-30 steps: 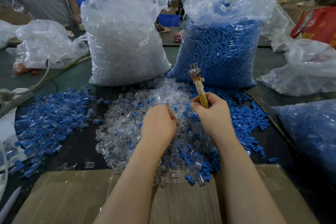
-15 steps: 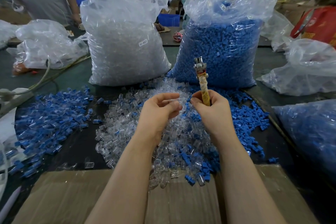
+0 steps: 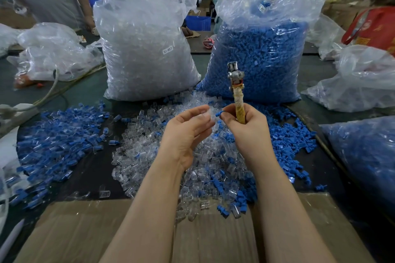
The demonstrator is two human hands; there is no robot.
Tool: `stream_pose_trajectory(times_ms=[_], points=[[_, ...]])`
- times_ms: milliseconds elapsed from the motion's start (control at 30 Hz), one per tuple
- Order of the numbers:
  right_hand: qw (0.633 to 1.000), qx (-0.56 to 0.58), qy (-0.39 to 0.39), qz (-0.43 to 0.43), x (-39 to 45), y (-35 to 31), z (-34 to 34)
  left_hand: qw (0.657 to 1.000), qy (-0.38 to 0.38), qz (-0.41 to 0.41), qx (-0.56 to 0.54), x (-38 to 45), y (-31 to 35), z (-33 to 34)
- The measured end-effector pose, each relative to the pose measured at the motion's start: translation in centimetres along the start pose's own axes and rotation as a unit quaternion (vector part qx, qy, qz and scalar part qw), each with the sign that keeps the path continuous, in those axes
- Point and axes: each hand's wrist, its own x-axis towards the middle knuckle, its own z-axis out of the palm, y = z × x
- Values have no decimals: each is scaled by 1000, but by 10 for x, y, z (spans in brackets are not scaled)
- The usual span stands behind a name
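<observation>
On the desk (image 3: 92, 168) a clear bag (image 3: 145, 60) holds caps, a blue bag (image 3: 260, 64) holds plugs; above the loose pile (image 3: 149, 145) left fingers (image 3: 192, 113) pinch a cap (image 3: 205, 114), right fingers (image 3: 229, 111) pinch a plug (image 3: 218, 114) and grip a tool (image 3: 238, 100).

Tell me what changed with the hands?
The left hand lifted off the pile of clear plastic caps, turned over, now pinches one clear cap. The right hand kept gripping the taped metal tool and now pinches a small blue plastic plug. Both plastic bags stayed put.
</observation>
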Motion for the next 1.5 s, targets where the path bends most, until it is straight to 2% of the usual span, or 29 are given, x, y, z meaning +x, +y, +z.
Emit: stream_pose_trajectory(times_ms=[167, 333, 600, 1267, 1500], points=[[1000, -4, -6, 3, 0, -1, 2, 996, 3, -3, -87, -1, 3, 3], [1000, -4, -2, 3, -1, -2, 3, 993, 42, -5, -106, -2, 2, 3], [1000, -26, 8, 0, -2, -2, 5, 994, 96, 36, -37, 0, 0, 4], [998, -48, 8, -44, -5, -2, 9, 994, 95, 46, 37, -3, -5, 11], [992, -90, 34, -80, -4, 0, 10, 991, 93, 82, 50, -5, -6, 15]])
